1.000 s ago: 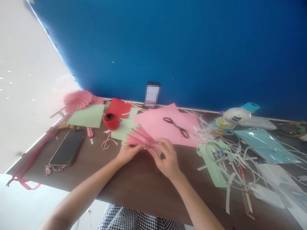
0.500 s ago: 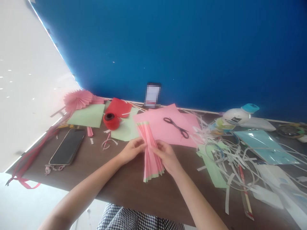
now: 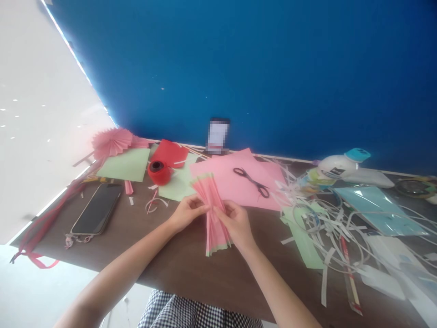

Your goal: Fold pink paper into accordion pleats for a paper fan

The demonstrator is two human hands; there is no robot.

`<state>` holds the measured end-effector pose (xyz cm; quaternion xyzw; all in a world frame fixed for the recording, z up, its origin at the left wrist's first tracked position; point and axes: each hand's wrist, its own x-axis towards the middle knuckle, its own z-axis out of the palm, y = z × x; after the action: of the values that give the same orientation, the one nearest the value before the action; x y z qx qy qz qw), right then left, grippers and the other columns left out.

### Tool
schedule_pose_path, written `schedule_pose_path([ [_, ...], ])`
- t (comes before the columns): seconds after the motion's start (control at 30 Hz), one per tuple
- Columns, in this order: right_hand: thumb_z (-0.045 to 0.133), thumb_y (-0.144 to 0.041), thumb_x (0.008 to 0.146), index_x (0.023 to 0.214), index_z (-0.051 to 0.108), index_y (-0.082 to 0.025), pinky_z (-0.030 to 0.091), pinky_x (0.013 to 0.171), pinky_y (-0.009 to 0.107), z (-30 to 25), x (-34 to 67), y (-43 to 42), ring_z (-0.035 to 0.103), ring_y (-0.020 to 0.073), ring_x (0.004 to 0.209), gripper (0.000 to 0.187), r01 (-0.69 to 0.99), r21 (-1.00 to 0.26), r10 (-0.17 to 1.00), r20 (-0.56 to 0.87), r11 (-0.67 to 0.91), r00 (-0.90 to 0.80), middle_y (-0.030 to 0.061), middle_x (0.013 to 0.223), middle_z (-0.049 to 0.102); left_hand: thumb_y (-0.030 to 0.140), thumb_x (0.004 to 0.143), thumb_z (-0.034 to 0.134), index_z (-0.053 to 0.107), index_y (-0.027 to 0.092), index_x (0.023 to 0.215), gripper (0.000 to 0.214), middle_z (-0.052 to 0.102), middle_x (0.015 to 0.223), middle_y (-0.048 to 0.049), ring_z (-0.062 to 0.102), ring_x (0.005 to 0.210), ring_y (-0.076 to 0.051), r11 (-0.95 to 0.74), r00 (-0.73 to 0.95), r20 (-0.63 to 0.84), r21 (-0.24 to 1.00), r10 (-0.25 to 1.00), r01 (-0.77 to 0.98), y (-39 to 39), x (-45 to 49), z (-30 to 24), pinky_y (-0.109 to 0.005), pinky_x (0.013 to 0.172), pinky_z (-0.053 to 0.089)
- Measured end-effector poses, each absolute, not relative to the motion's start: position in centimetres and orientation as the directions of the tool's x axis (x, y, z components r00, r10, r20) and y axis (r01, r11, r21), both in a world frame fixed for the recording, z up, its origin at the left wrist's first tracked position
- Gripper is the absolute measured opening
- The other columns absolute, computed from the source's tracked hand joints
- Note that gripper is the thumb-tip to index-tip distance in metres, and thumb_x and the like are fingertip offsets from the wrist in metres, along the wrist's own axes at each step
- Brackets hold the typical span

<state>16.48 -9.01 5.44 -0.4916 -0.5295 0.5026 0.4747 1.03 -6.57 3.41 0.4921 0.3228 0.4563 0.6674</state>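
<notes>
A pink pleated paper fan (image 3: pixel 216 234) with pale green edges is pinched at its middle, above the dark table (image 3: pixel 191 278). My left hand (image 3: pixel 186 213) grips it from the left, thumb in front and fingers behind. From the right, my right hand (image 3: pixel 237 223) presses its thumb on the same narrow waist. Both ends of the paper flare out above and below my thumbs. Behind the fan lie pink paper sheets (image 3: pixel 218 167), with black scissors (image 3: pixel 251 182) resting on them.
To the left are a phone (image 3: pixel 97 209), a red ribbon roll (image 3: pixel 159 173), green sheets (image 3: pixel 126 165) and a pink paper rosette (image 3: pixel 112 140). Tangled white strips (image 3: pixel 341 223), a blue plastic packet (image 3: pixel 378 209) and a white bottle (image 3: pixel 336 166) crowd the right side. A blue wall (image 3: pixel 239 68) rises behind.
The fan's waist is squeezed narrower and its upper end spreads wider, leaning left. Both hands have stayed nearly in place on it.
</notes>
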Motion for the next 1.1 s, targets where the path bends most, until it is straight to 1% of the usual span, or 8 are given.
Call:
schedule_pose_path([
  [0.13,0.061,-0.035,0.074,0.087,0.058,-0.017,0.052,0.071,0.034,4.7,16.0,-9.2,0.063,0.0204,0.079,0.023,0.084,-0.992,0.995,0.091,0.095,-0.049,0.0066,0.084,0.066,0.030,0.063,0.071,0.064,0.013,0.076,0.022,0.067,0.078,-0.0050,0.062,0.076,-0.018,0.120,0.348,-0.020,0.956,0.937,-0.268,-6.6,0.9,3.1,-0.032,0.076,0.047],
  [0.23,0.061,-0.030,0.074,0.092,0.052,-0.020,0.052,0.074,0.035,4.2,16.1,-9.3,0.062,0.0193,0.084,0.023,0.194,-0.949,0.964,0.262,0.247,0.053,0.0067,0.092,0.062,0.028,0.062,0.071,0.064,0.013,0.074,0.020,0.067,0.074,-0.0042,0.062,0.072,-0.017,0.134,0.326,-0.028,0.942,0.945,-0.308,-6.6,0.9,2.8,-0.032,0.074,0.048],
  [0.3,0.060,-0.026,0.075,0.088,0.053,-0.022,0.050,0.079,0.038,4.2,16.3,-9.4,0.058,0.0203,0.093,0.016,0.350,-0.851,0.896,0.439,0.392,0.063,0.0072,0.098,0.058,0.027,0.063,0.071,0.065,0.013,0.073,0.019,0.067,0.071,-0.0041,0.062,0.069,-0.016,0.146,0.306,-0.031,0.922,0.952,-0.360,-6.6,0.9,2.7,-0.032,0.072,0.048],
  [0.4,0.062,-0.024,0.073,0.082,0.058,-0.023,0.045,0.088,0.043,4.5,16.7,-9.5,0.051,0.0239,0.104,0.010,0.535,-0.637,0.786,0.612,0.555,-0.085,0.0083,0.108,0.053,0.028,0.064,0.071,0.066,0.012,0.074,0.020,0.067,0.070,-0.0049,0.062,0.069,-0.017,0.176,0.265,-0.060,0.879,0.962,-0.442,-6.4,0.9,2.9,-0.034,0.073,0.048],
  [0.6,0.059,-0.022,0.075,0.093,0.057,-0.024,0.046,0.087,0.042,4.0,16.8,-9.3,0.052,0.0236,0.104,0.017,0.614,-0.536,0.760,0.628,0.579,-0.168,0.0082,0.109,0.055,0.031,0.063,0.071,0.065,0.013,0.085,0.029,0.068,0.084,-0.0076,0.062,0.083,-0.021,0.189,0.245,-0.071,0.843,0.967,-0.503,-6.4,0.8,3.5,-0.036,0.079,0.048],
  [0.8,0.057,-0.017,0.077,0.091,0.057,-0.024,0.047,0.083,0.037,3.7,17.0,-9.1,0.056,0.0203,0.097,0.016,0.628,-0.494,0.724,0.670,0.601,-0.167,0.0058,0.102,0.060,0.030,0.062,0.072,0.066,0.012,0.083,0.028,0.068,0.087,-0.0089,0.063,0.085,-0.022,0.129,0.367,-0.009,0.944,0.930,-0.303,-6.7,1.2,3.7,-0.035,0.082,0.046],
  [0.93,0.060,-0.020,0.075,0.096,0.057,-0.023,0.041,0.089,0.042,4.3,17.1,-9.1,0.052,0.0232,0.105,0.022,0.674,-0.417,0.680,0.711,0.610,-0.176,0.0069,0.105,0.060,0.034,0.066,0.068,0.065,0.012,0.088,0.031,0.068,0.090,-0.0096,0.063,0.086,-0.022,0.109,0.373,0.010,0.949,0.928,-0.296,-6.8,1.2,3.8,-0.035,0.082,0.047],
  [1.1,0.063,-0.021,0.074,0.090,0.061,-0.023,0.038,0.085,0.041,4.8,17.1,-9.1,0.056,0.0225,0.096,0.016,0.778,-0.295,0.616,0.774,0.554,-0.145,0.0055,0.095,0.064,0.038,0.066,0.067,0.066,0.011,0.090,0.035,0.068,0.093,-0.0100,0.061,0.091,-0.024,0.144,0.286,-0.103,0.981,0.953,-0.127,-7.2,0.8,3.4,-0.038,0.087,0.044],
])
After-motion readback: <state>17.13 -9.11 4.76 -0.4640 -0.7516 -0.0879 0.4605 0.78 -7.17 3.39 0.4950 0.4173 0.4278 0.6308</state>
